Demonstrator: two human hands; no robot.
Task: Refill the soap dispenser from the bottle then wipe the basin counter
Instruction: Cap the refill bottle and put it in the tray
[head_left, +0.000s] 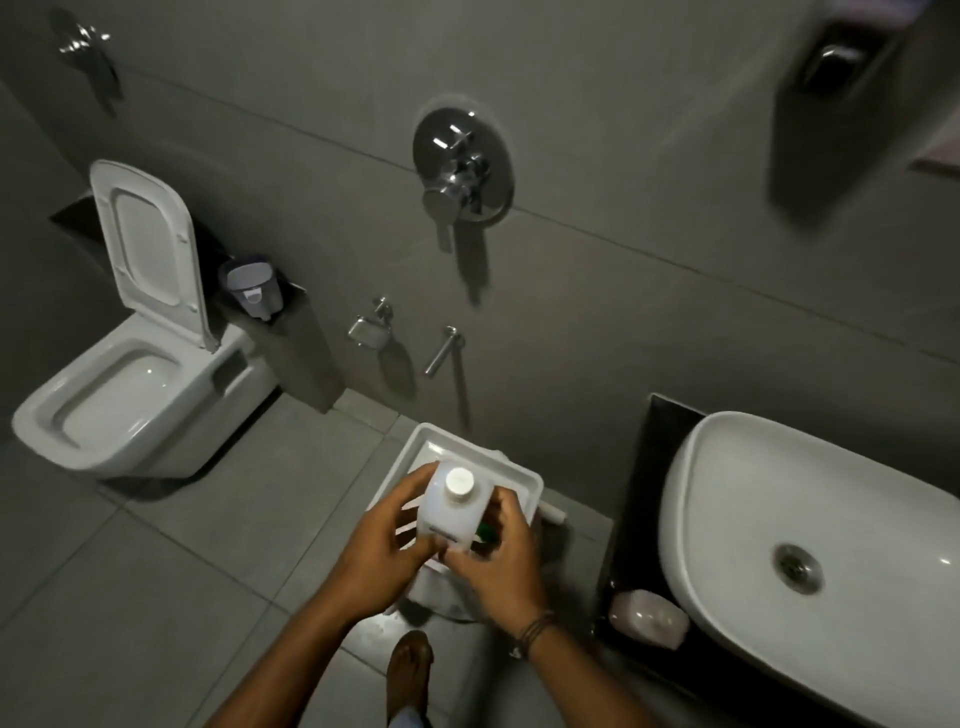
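A white plastic refill bottle (451, 512) with a white screw cap (459, 481) is held upright between both hands, low in the middle of the view. My left hand (382, 545) wraps its left side and my right hand (501, 556) grips its right side and base. A green patch shows on the bottle's right face. The white oval basin (727, 519) sits on a black counter (660, 467) to the right. A pale pink bar-shaped thing (647, 618) lies on the counter's near end. High on the right wall hangs a dark, blurred soap dispenser (826, 67).
Under my hands stands a white square bin or tub (415, 447) on the grey tiled floor. A wall-hung toilet (130, 395) with its lid raised is at left. A chrome shower mixer (462, 166) and a spout (441, 351) stick out from the wall. My sandalled foot (410, 670) is below.
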